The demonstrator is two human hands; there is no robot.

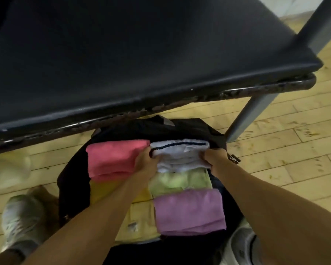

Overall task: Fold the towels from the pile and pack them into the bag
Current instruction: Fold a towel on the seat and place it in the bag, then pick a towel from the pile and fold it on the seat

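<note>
The folded white towel [180, 155], with 1 dark stripe, sits at the far end of the open black bag [73, 180], just beside the pink towel [113, 159] and touching the green towel [180, 181]. The left hand [146, 165] and right hand [215, 159] each grip 1 side of it. It looks soft, light and floppy; pinching the whole stack at both ends should keep the folds together. The bag lies on the wooden floor [285, 150] beside a black table [122, 54].

L hand [146, 166] & R hand [215, 159] bare, forearms [103, 209] bare; pale grey-white sneakers [21, 217] — greyish sock [17, 249] at L ankle
</note>
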